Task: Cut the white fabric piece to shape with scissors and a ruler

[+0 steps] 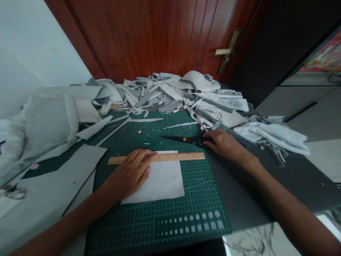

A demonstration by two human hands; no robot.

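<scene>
Our left hand [130, 174] lies flat on a wooden ruler [181, 156], its fingers spread and pressing down, not pinching. The ruler's left end sticks out past the hand. The ruler lies across the upper part of a square of white fabric [160, 181], leaving a thin strip of the fabric showing above it. The fabric sits flat near the middle of a green self-healing cutting mat [191, 199], with our left palm partly over its left side.

Our right hand [226, 144] rests on the finger loops of a pair of black scissors [183, 139], its fingers curled over them. We cannot tell whether any finger passes through a loop. The closed blades point left across the mat, just above the ruler and not touching it.

Beyond the mat, a heap of grey and white fabric offcuts [165, 92] lies against a reddish-brown wooden door [149, 35] with a brass lever handle [223, 51]. Loose strips lie on the mat's far edge. A padded grey fabric piece [45, 124] and a flat grey sheet [45, 192] lie to our left, and the dark tabletop [239, 185] extends to our right.
</scene>
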